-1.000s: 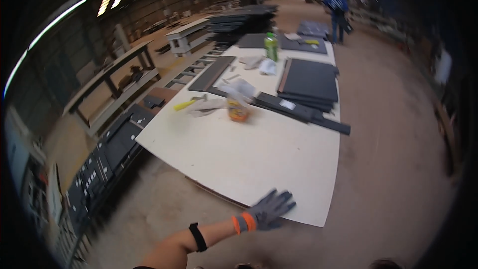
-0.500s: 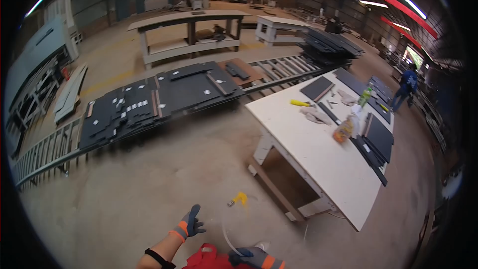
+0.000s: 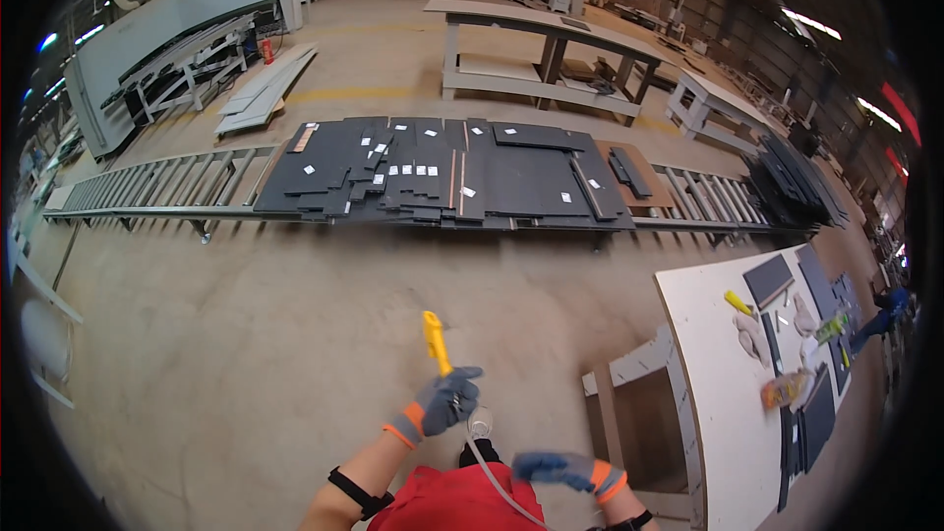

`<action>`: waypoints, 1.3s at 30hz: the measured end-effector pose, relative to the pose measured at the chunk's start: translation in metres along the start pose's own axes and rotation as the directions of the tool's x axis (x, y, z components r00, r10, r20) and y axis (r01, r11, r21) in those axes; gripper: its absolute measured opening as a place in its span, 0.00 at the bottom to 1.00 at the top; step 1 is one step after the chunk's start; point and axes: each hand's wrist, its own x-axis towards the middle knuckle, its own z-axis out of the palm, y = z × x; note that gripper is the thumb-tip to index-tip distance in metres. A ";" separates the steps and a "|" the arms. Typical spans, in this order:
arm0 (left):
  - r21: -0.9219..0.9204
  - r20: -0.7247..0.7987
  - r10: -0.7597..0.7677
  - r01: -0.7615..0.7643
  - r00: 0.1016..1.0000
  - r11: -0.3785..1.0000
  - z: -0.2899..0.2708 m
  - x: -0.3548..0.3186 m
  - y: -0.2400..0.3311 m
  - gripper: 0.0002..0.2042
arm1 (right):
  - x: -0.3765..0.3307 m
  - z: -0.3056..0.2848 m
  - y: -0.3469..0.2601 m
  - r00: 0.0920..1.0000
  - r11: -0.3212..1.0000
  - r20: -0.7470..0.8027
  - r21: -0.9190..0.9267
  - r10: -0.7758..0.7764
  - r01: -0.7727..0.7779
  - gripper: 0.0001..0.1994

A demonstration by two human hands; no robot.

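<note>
My left hand (image 3: 447, 401), in a grey work glove with an orange cuff, is closed around a yellow air blow gun (image 3: 434, 336). Its yellow body points up and away from me over the floor. From below that hand a thin pale hose (image 3: 485, 464) curves down past my red apron (image 3: 433, 498). My right hand (image 3: 556, 469), gloved the same way, hovers to the right of the hose with its fingers stretched out and nothing in them. It is nearest the apron and the white-topped table (image 3: 693, 359).
Dark panels (image 3: 531, 177) with white labels cover a roller conveyor (image 3: 187, 187) ahead. On the right table lie a yellow-handled tool (image 3: 737, 302), gloves (image 3: 751, 339), an orange-labelled bottle (image 3: 784, 390) and dark boards (image 3: 818, 418). A workbench (image 3: 492, 79) stands beyond the conveyor.
My left hand has closed on the air blow gun, which was hanging loose from the hose. My right hand has let go of the hose. The view has swung left.
</note>
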 end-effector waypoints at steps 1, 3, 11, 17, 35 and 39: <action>0.067 0.045 -0.052 0.049 0.998 0.997 0.003 0.016 -0.003 0.22 | 0.011 -0.027 -0.009 0.971 0.997 -0.227 0.018 -0.070 0.076 0.23; 0.148 0.054 -0.105 0.096 0.993 0.984 0.039 0.036 -0.012 0.23 | 0.043 -0.075 -0.037 0.836 0.991 -0.538 0.005 -0.110 0.133 0.27; 0.294 0.233 -0.308 0.235 0.922 0.927 0.073 0.163 -0.034 0.21 | 0.124 -0.183 -0.168 0.918 0.925 -0.397 0.348 -0.001 0.152 0.34; 0.833 0.035 -0.252 0.112 0.967 0.542 0.068 0.221 0.048 0.12 | 0.181 -0.236 -0.194 0.844 0.985 -0.532 0.167 0.059 0.036 0.23; 0.592 -0.383 0.035 0.216 0.923 0.776 -0.070 0.378 0.375 0.24 | 0.285 -0.457 -0.298 0.441 0.955 -0.873 0.279 0.210 0.097 0.22; 0.550 -0.283 -0.010 0.171 0.959 0.817 -0.048 0.463 0.369 0.19 | 0.280 -0.477 -0.313 0.544 0.923 -0.824 0.319 0.158 0.214 0.25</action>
